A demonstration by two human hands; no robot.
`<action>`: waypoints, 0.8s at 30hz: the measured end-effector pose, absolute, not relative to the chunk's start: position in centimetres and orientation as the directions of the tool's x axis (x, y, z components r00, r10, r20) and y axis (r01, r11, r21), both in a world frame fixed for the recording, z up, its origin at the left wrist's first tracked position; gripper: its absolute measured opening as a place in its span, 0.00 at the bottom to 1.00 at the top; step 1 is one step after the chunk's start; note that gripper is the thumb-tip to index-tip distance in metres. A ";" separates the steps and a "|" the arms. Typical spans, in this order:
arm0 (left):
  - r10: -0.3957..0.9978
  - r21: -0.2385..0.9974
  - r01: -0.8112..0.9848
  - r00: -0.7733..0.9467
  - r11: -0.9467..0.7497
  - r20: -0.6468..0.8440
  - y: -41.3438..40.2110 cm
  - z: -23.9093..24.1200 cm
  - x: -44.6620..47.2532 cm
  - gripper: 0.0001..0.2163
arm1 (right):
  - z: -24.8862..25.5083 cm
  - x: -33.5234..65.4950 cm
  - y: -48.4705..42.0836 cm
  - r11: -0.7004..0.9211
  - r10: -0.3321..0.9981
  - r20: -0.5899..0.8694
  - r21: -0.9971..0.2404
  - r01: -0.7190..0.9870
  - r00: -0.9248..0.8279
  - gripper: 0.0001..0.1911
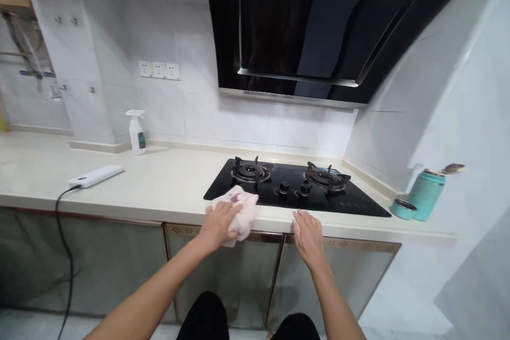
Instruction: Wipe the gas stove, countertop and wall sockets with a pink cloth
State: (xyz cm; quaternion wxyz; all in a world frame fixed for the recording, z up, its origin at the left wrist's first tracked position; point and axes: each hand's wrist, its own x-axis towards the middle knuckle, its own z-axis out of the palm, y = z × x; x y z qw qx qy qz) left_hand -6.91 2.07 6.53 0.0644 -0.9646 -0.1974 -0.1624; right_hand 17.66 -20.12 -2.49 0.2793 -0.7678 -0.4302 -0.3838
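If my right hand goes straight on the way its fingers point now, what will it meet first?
The right hand already rests on the stone countertop. Going on, it would probably meet the black glass gas hob first, near the control knobs, though depth is hard to judge.

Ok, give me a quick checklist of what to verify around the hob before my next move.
Left hand resting on the pale pink cloth at the front edge of the black glass gas hob: ok.
Right hand empty, on the counter's front edge: ok.
No flame showing at either burner: ok.
Control knobs turned off: cannot tell.
Spray bottle upright by the wall: ok.
Teal canister standing apart from the hob: ok.
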 end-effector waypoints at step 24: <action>0.260 -0.223 0.361 0.888 -0.905 0.380 -2.1 5.4 -1.2 0.39 | -2.3 17.0 -19.2 -0.453 0.337 0.864 -0.200 0.869 0.374 0.22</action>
